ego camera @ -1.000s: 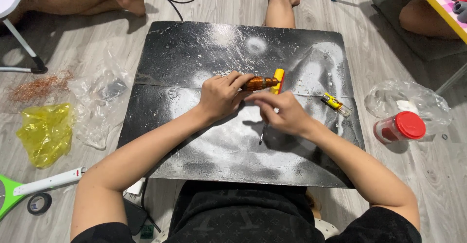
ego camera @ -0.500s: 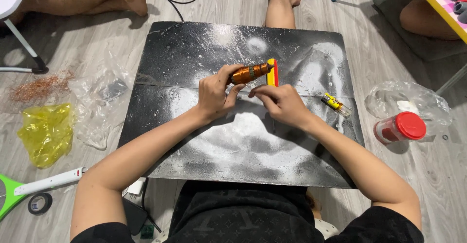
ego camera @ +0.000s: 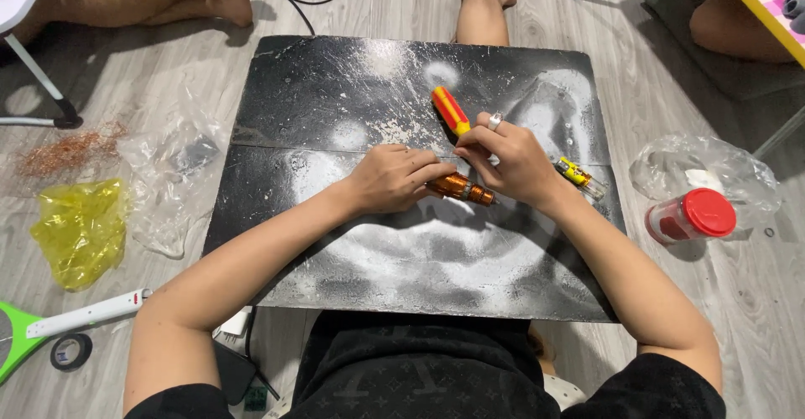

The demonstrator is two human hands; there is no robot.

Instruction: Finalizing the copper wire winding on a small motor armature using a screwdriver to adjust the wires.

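Grey wood-plank floor, with a scuffed black board laid flat on it, dusted white in patches. Near the board's middle, a copper-wound coil, lying roughly level, pinched at its left end by the left hand, fingers curled closed around it. Just to the right, the right hand, clenched on a screwdriver with a red and yellow handle; handle sticking up and away to the left above the knuckles, tip hidden under the fingers close to the coil. Touching or not: cannot tell. Beside the right wrist, a small yellow tool flat on the board. Off the board to the right, a red-lidded jar against a clear plastic bag. Off to the left, crumpled clear plastic, a yellow bag, a heap of loose copper wire, a roll of black tape.
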